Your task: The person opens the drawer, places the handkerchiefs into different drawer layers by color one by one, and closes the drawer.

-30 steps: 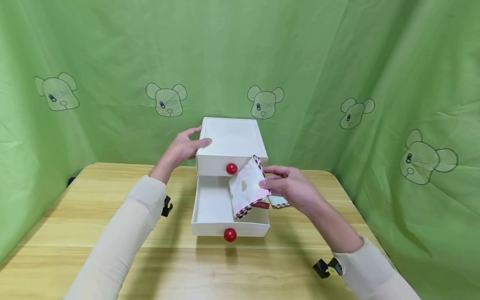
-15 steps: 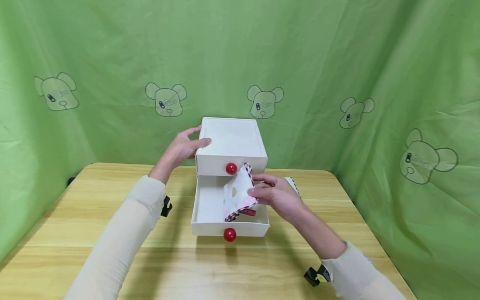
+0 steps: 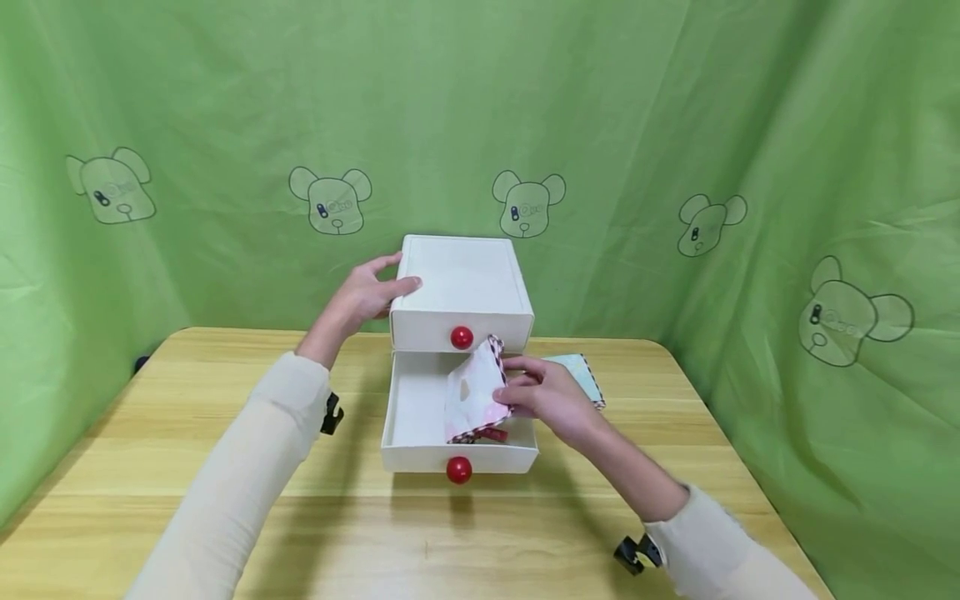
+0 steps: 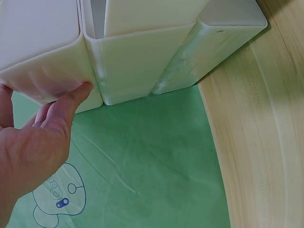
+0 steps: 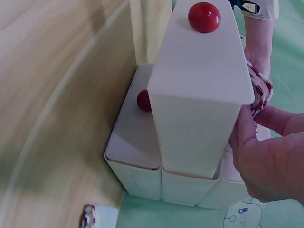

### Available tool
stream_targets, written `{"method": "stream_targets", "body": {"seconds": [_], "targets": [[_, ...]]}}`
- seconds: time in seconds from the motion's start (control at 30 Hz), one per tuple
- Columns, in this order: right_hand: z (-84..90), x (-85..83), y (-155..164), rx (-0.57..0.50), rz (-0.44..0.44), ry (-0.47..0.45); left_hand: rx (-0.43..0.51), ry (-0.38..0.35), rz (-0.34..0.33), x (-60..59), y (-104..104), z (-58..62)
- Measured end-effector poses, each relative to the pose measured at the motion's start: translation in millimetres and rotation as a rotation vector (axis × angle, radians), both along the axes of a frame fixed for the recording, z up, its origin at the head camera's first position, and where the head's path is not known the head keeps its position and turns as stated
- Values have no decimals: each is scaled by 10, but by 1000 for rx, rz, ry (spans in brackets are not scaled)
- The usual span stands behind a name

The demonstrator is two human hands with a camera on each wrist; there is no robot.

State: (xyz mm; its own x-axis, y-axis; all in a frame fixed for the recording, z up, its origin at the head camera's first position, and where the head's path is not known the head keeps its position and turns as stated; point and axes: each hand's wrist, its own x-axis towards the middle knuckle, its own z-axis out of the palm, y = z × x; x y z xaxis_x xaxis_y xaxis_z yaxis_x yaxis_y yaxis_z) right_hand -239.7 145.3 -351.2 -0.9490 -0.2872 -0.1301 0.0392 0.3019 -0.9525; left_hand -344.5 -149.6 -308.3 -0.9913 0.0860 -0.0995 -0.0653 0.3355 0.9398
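A white drawer unit (image 3: 463, 271) with red knobs stands on the table; its middle drawer (image 3: 412, 408) is pulled out. My left hand (image 3: 360, 293) rests on the unit's upper left edge, thumb on the top and fingers against the side (image 4: 52, 76). My right hand (image 3: 551, 400) pinches a folded white and pink handkerchief (image 3: 468, 392) with checked trim, held tilted over the right part of the drawer. A red tag (image 3: 492, 434) hangs at its lower edge. In the right wrist view the drawer front (image 5: 199, 61) hides most of the handkerchief (image 5: 260, 88).
A light blue folded handkerchief (image 3: 579, 375) lies on the wooden table (image 3: 337, 517) to the right of the unit, partly behind my right hand. Below the pulled-out drawer sits a bottom drawer (image 5: 133, 128) with its own red knob. A green curtain (image 3: 420, 108) surrounds the table.
My right hand has moved left and slightly down with the handkerchief, bringing it lower into the drawer. More of the light blue handkerchief shows. The left hand has stayed put.
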Motion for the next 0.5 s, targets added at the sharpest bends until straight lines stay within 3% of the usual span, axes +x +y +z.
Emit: {"method": "stream_targets", "body": {"seconds": [0.27,0.5], "targets": [[90,28,77,107,13,19,6,-7,15,-15,10,3],[34,3,48,144,67,42,12,1,-6,2,2,-6]]}}
